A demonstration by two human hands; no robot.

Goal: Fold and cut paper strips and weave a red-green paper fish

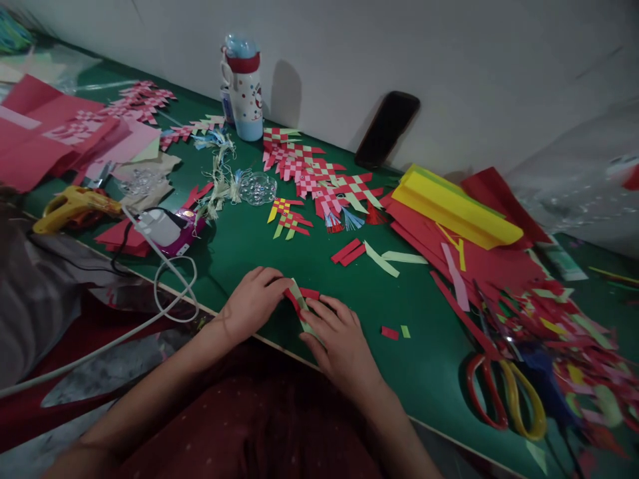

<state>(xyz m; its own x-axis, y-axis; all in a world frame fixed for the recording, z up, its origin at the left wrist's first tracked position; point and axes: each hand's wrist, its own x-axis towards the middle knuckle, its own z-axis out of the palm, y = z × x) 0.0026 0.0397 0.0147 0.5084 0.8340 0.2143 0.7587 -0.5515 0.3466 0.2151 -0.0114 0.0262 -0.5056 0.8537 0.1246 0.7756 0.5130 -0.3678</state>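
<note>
Both hands rest near the front edge of a green table (259,246). My left hand (252,303) curls its fingers onto red paper strips (303,293). My right hand (339,339) presses and pinches a pale green strip (298,293) that crosses the red ones. The strips lie flat on the table between the two hands. Loose red and pale green strips (372,255) lie a little farther back. Several woven red, white and green paper pieces (319,176) are spread beyond them.
Scissors with red and yellow handles (504,392) lie at the right among paper scraps. Yellow folded paper (454,206), a dark phone (387,128) against the wall, a bottle (244,90), a yellow glue gun (74,207), a purple device (170,229) with a white cord, pink sheets at left.
</note>
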